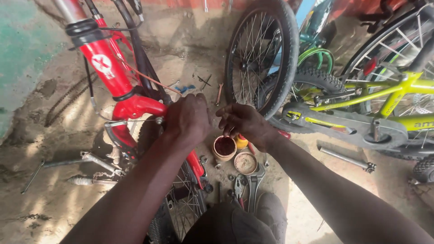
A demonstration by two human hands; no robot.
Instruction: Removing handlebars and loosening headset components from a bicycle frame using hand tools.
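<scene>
At red fork (135, 106) — left hand (187, 118) grip clenched, contents hidden | right hand (244, 123) fingertips pinched over grease tub (224, 147) — hold unclear

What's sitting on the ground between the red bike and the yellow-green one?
In the head view, a small open tub of dark reddish paste, its lid beside it, and an adjustable wrench, below the right hand.

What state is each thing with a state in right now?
Left hand: closed on the red bike's fork.
Right hand: fingers bunched above the tub; holding anything unclear.
Small tub: open, dark red paste inside.
Lid: off, lying beside the tub.
Loose wheel: upright, off any bike.
Yellow-green bike: lying tilted.
</scene>
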